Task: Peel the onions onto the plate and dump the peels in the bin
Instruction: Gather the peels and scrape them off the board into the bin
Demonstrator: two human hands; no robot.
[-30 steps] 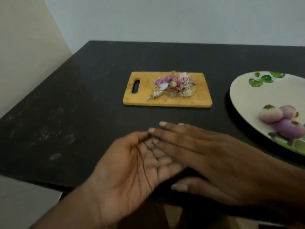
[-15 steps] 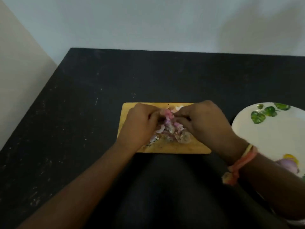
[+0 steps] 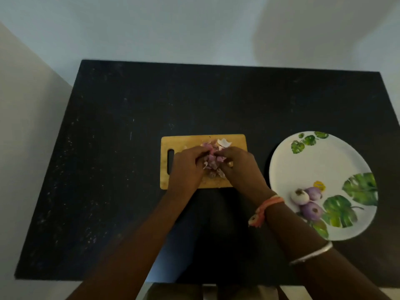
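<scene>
A pile of pink and white onion peels [image 3: 213,162] lies on a small wooden cutting board [image 3: 184,142] in the middle of the black table. My left hand [image 3: 187,167] and my right hand [image 3: 239,165] close in on the pile from both sides, fingers curled round the peels. A loose white peel [image 3: 224,142] sits just beyond my fingers. Three peeled onions [image 3: 308,201] rest on the near part of a white leaf-patterned plate [image 3: 320,165] to the right. No bin is in view.
The black table [image 3: 108,169] stands in a corner, with a pale wall behind and another on the left. Its near edge crosses just below my forearms. The plate lies close to the table's right edge.
My hands went from rubbing together near the table's front edge out to the board, where they gathered the peels. The view rose, taking in the whole table.
</scene>
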